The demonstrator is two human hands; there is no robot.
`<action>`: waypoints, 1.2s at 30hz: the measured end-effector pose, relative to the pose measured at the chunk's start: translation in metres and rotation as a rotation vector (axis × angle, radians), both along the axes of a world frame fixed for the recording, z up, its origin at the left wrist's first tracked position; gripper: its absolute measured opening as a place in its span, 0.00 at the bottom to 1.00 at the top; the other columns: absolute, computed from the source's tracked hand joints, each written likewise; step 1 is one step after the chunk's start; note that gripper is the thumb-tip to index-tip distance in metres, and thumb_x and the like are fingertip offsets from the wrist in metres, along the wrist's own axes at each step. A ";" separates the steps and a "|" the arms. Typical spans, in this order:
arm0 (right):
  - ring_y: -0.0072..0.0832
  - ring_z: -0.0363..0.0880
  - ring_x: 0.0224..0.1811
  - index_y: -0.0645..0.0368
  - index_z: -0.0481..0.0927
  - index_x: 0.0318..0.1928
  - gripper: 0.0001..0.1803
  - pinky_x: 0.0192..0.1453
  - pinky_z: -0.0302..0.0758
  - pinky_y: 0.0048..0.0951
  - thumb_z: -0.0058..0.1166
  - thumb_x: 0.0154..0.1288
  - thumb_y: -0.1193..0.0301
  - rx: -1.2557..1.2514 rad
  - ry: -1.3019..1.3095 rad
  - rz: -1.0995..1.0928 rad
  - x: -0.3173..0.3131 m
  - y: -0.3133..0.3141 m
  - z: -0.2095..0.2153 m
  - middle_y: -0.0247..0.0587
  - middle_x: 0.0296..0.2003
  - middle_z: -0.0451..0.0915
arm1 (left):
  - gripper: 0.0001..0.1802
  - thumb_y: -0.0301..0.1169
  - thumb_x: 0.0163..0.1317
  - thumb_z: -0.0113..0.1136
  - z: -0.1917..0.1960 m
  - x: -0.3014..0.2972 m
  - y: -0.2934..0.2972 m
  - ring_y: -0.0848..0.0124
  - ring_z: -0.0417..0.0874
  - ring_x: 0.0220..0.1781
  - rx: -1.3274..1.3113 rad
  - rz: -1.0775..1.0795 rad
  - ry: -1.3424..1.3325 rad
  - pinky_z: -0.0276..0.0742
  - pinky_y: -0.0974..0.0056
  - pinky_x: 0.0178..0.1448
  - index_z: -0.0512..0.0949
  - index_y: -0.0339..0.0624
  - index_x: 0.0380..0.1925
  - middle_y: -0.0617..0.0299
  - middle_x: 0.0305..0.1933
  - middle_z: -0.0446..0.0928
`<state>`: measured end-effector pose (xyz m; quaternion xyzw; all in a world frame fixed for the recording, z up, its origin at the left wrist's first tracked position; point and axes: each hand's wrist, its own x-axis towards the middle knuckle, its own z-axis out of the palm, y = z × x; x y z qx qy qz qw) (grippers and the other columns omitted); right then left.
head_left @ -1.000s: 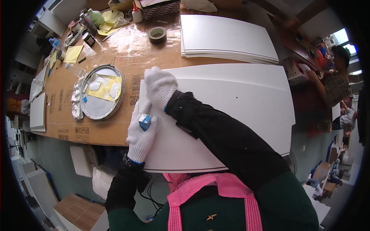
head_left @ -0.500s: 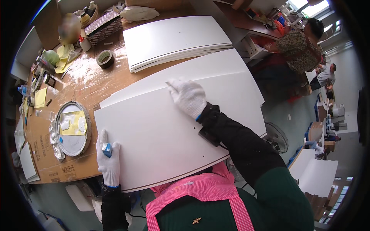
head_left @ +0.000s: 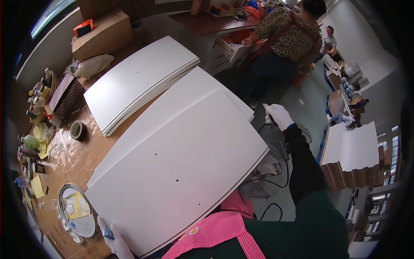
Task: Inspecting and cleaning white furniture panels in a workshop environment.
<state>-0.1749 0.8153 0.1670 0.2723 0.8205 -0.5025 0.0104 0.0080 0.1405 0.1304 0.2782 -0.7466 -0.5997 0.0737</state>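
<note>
Head view showed the white board [head_left: 211, 146] across the frame's centre, the left hand [head_left: 115, 244] at its lower-left edge, apparently steadying it while gripping a blue block [head_left: 108, 233], and the right hand [head_left: 280, 117] upper right, fingers drawn together, contents unclear.

The left hand [head_left: 114, 242] is at the near left end of a board [head_left: 172, 159]. Ahead and left of it, a lid [head_left: 87, 225] sits on the table [head_left: 64, 149], a tape roll [head_left: 83, 134] farther ahead. Panels [head_left: 138, 77] lie stacked beyond the board. Past its right end is the right hand [head_left: 280, 116], a drawer [head_left: 227, 50] ahead, a fan [head_left: 258, 187] below.
</note>
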 end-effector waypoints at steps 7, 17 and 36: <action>0.29 0.76 0.32 0.63 0.78 0.36 0.19 0.38 0.72 0.34 0.48 0.73 0.59 0.212 0.177 0.251 0.080 -0.070 -0.012 0.41 0.28 0.78 | 0.30 0.31 0.71 0.57 -0.021 0.023 -0.024 0.58 0.75 0.63 -0.233 0.011 -0.248 0.68 0.57 0.69 0.64 0.28 0.69 0.46 0.65 0.74; 0.46 0.82 0.41 0.65 0.80 0.38 0.25 0.46 0.76 0.44 0.46 0.72 0.53 0.251 0.048 0.243 0.064 -0.102 0.067 0.54 0.36 0.82 | 0.26 0.35 0.71 0.57 0.054 -0.092 0.059 0.52 0.77 0.61 -0.263 -0.035 0.087 0.71 0.52 0.66 0.69 0.31 0.64 0.43 0.62 0.75; 0.17 0.70 0.38 0.65 0.77 0.42 0.17 0.46 0.66 0.21 0.41 0.80 0.64 -0.095 0.725 -0.040 -0.016 0.009 0.092 0.30 0.36 0.75 | 0.20 0.38 0.77 0.45 0.121 -0.216 0.074 0.68 0.75 0.61 -0.109 0.013 0.469 0.67 0.62 0.67 0.77 0.32 0.53 0.58 0.55 0.77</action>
